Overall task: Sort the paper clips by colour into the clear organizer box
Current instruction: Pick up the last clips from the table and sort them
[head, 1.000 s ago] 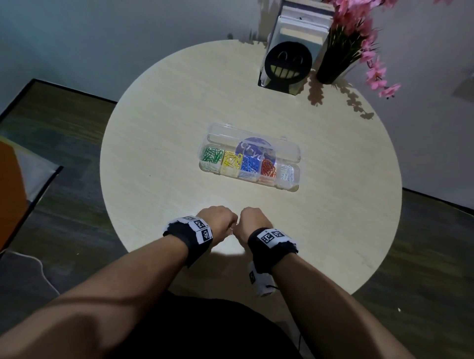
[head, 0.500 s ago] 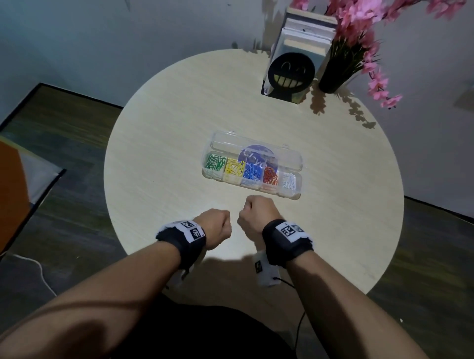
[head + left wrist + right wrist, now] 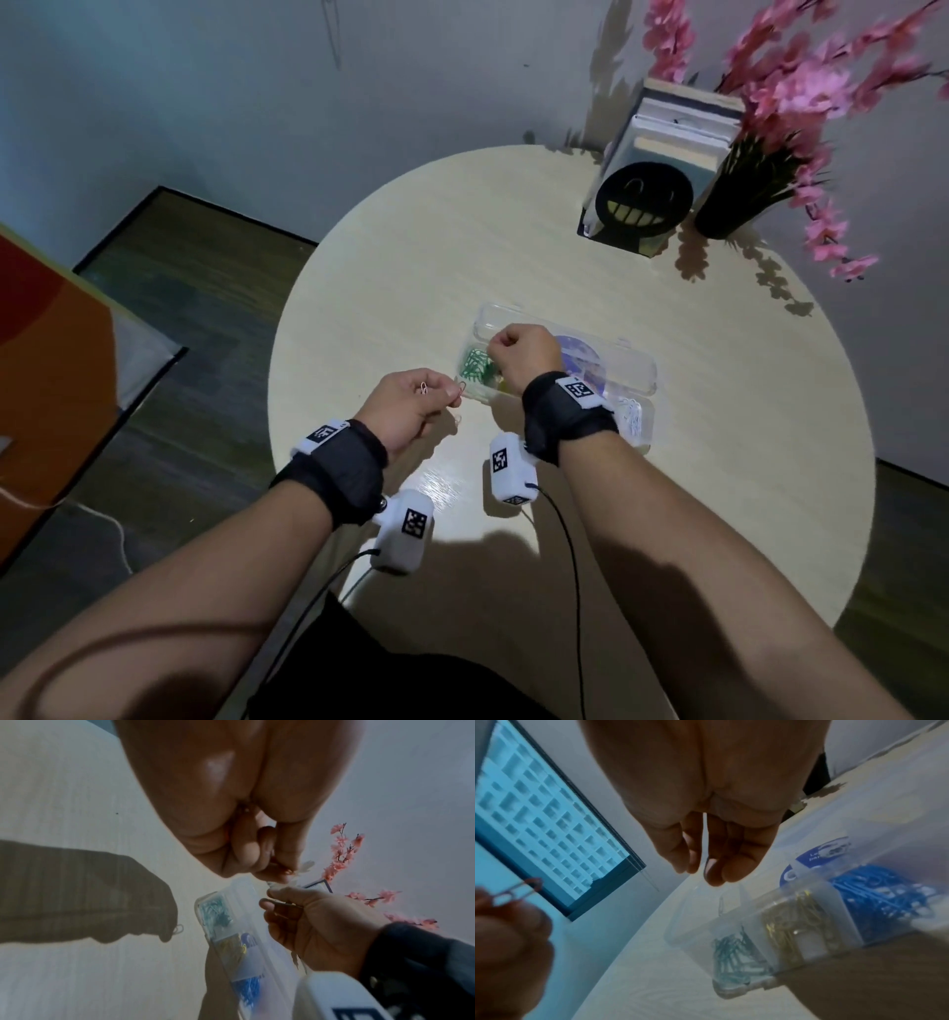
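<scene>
The clear organizer box (image 3: 648,411) lies open mid-table, its compartments holding green clips (image 3: 475,362), then yellow, blue and white clips (image 3: 631,417). My right hand (image 3: 500,344) hovers as a fist over the box's left end. It pinches a thin dark paper clip (image 3: 281,903) between thumb and forefinger. My left hand (image 3: 452,398) is raised just left of the box and pinches a red paper clip (image 3: 518,890), with a pale clip (image 3: 423,388) also caught in its fingers. The wrist view shows the green clips (image 3: 734,959), yellow clips (image 3: 790,925) and blue clips (image 3: 875,894) close below.
A black smiley bookend (image 3: 639,205) with books and a black vase (image 3: 734,205) of pink flowers stand at the round table's (image 3: 359,318) far right. An orange object (image 3: 46,411) sits on the floor to the left.
Both fists have lifted from near the table's front edge and moved forward. The right hand now hovers over the box's left end, and clips show in the left hand's fingers.
</scene>
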{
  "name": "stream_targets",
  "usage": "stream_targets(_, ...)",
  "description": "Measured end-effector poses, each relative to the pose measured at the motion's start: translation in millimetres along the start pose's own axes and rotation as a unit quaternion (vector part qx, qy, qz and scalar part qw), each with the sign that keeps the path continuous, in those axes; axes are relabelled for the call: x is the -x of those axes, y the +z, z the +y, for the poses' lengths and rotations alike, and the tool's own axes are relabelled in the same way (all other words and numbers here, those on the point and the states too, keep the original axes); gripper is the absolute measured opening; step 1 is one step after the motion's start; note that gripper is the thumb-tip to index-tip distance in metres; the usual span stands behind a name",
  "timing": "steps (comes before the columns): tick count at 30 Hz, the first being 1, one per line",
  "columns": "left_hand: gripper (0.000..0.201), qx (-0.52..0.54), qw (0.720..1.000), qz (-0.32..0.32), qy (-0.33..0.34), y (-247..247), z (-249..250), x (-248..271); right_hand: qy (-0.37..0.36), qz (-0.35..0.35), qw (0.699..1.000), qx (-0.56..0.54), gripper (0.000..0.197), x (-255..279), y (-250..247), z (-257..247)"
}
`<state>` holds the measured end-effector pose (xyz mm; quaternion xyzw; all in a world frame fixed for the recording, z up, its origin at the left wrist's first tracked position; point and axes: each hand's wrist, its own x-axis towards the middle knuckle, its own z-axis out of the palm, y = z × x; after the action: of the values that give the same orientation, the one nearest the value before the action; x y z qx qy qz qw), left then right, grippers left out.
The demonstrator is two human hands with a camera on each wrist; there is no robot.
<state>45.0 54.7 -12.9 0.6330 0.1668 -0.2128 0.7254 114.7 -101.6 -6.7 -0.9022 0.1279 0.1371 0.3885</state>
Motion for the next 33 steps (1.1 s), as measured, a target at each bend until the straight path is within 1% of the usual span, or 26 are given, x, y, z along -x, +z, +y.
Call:
stream_targets(2, 0.016, 0.008, 1.0, 0.011, 0.005, 1, 0, -3, -0.021, -0.005, 0.999, -0.031, 0.014, 9, -3, 2)
stream_targets(4, 0.015, -0.005, 1.0, 0.022, 0.01, 5, -1, -5, -0.032, -0.054, 0.994, -0.086, 0.01, 26, -7, 3)
stream_targets(6, 0.014, -0.019, 0.999, 0.028, 0.008, 12, -4, -8, -0.025, -0.102, 0.986, -0.133, 0.008, 43, -7, 6)
stream_targets(8, 0.013, -0.021, 1.0, 0.019, 0.004, 20, -6, -10, -0.012, -0.106, 0.977, -0.183, 0.006, 54, -6, 13)
stream_targets(10, 0.012, -0.007, 1.0, -0.001, -0.006, 30, -7, -9, 0.008, -0.099, 0.968, -0.23, 0.01, 61, -9, 20)
stream_targets(12, 0.018, 0.015, 0.999, -0.008, -0.036, 40, -6, -8, 0.026, -0.082, 0.967, -0.241, 0.016, 60, -17, 30)
stream_targets(14, 0.03, 0.093, 0.991, -0.007, -0.096, 47, -2, -10, 0.044, -0.021, 0.98, -0.194, 0.023, 54, -29, 46)
stream_targets(16, 0.039, 0.203, 0.967, -0.023, -0.154, 51, 4, -11, 0.068, 0.06, 0.989, -0.115, 0.026, 44, -44, 64)
stream_targets(18, 0.044, 0.288, 0.939, -0.045, -0.181, 53, 11, -8, 0.096, 0.113, 0.987, -0.063, 0.022, 37, -59, 76)
stream_targets(20, 0.044, 0.347, 0.918, -0.066, -0.181, 56, 16, -2, 0.117, 0.134, 0.984, -0.016, 0.014, 31, -70, 85)
stream_targets(21, 0.045, 0.365, 0.911, -0.077, -0.177, 58, 18, 0, 0.122, 0.135, 0.983, 0.009, 0.014, 29, -72, 88)
stream_targets(24, 0.045, 0.387, 0.899, -0.11, -0.172, 62, 19, 1, 0.122, 0.105, 0.986, 0.042, 0.014, 26, -73, 92)
stream_targets(26, 0.042, 0.385, 0.899, -0.12, -0.172, 62, 19, 0, 0.109, 0.088, 0.989, 0.055, 0.012, 26, -72, 90)
stream_targets(28, 0.038, 0.37, 0.904, -0.13, -0.172, 63, 21, 0, 0.07, 0.102, 0.991, 0.06, 0.012, 29, -73, 82)
stream_targets(30, 0.036, 0.348, 0.911, -0.14, -0.174, 65, 21, 1, 0.0, 0.112, 0.993, 0.025, 0.011, 37, -74, 68)
stream_targets(31, 0.034, 0.336, 0.914, -0.143, -0.176, 66, 21, 1, -0.044, 0.103, 0.994, 0.002, 0.009, 42, -74, 59)
stream_targets(33, 0.036, 0.313, 0.921, -0.153, -0.175, 68, 19, 0, -0.13, 0.056, 0.99, 0.001, 0.008, 53, -73, 41)
